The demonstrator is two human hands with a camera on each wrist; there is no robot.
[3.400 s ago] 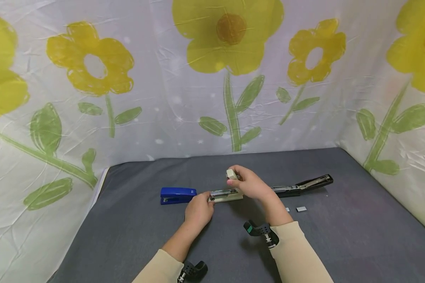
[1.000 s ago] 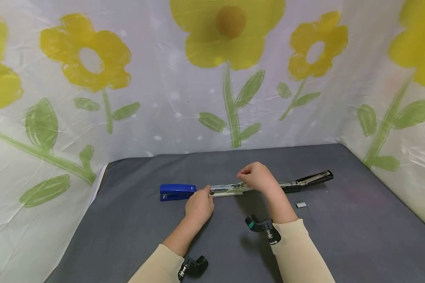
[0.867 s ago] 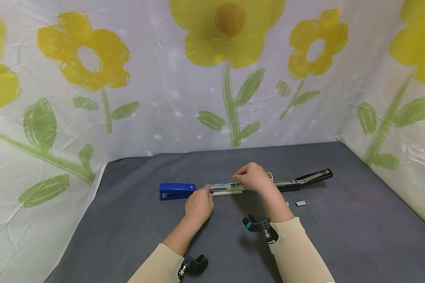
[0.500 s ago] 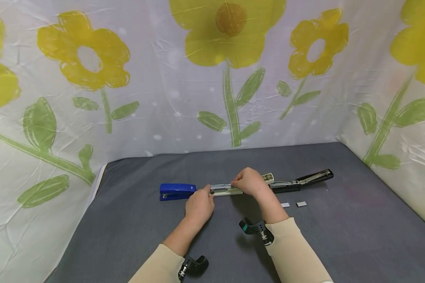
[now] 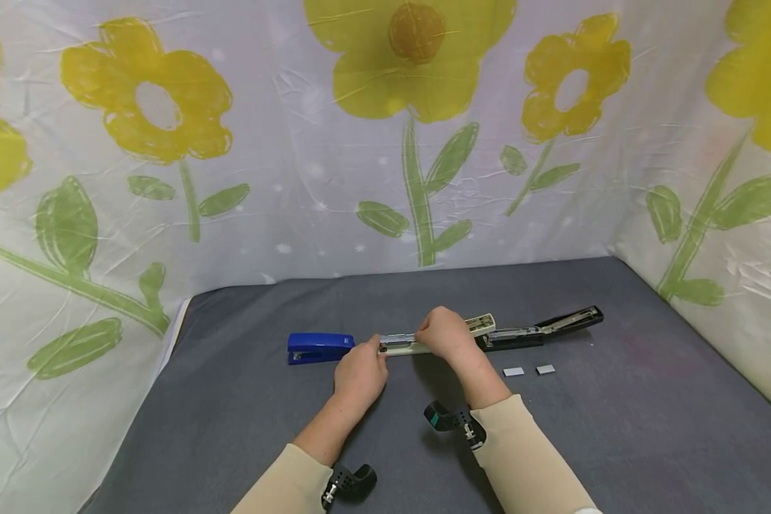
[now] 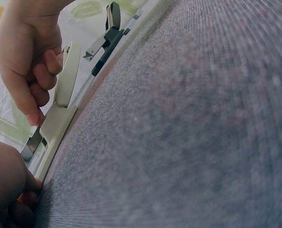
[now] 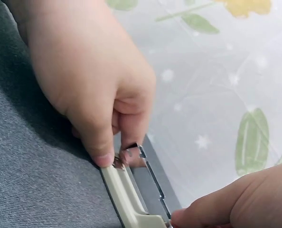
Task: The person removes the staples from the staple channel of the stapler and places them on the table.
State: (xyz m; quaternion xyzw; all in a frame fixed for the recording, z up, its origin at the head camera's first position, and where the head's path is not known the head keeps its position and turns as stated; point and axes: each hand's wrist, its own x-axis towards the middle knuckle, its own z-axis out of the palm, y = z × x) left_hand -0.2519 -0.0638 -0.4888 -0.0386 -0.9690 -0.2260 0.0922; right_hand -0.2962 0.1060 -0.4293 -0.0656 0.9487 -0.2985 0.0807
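A cream-white stapler (image 5: 406, 350) lies opened out, its metal magazine (image 5: 395, 338) exposed and its top arm (image 5: 480, 325) swung back to the right. My left hand (image 5: 360, 373) pinches the left end of the base; its thumb and finger show in the right wrist view. Over the magazine's right part, my right hand (image 5: 448, 334) has thumb and forefinger together. In the left wrist view that hand's forefinger reaches down to the metal (image 6: 32, 145) while the other fingers curl. Whether anything small sits between its fingertips is hidden.
A closed blue stapler (image 5: 321, 344) stands left of my left hand. Right of the cream one lies an opened black stapler (image 5: 520, 341). Two staple strips, one near (image 5: 513, 372) and one further right (image 5: 545, 369), lie on the grey cloth (image 5: 617, 428).
The cream top arm, earlier lifted in my right hand, now lies folded back to the right. My right hand has slid leftward along the magazine. The left hand stays put.
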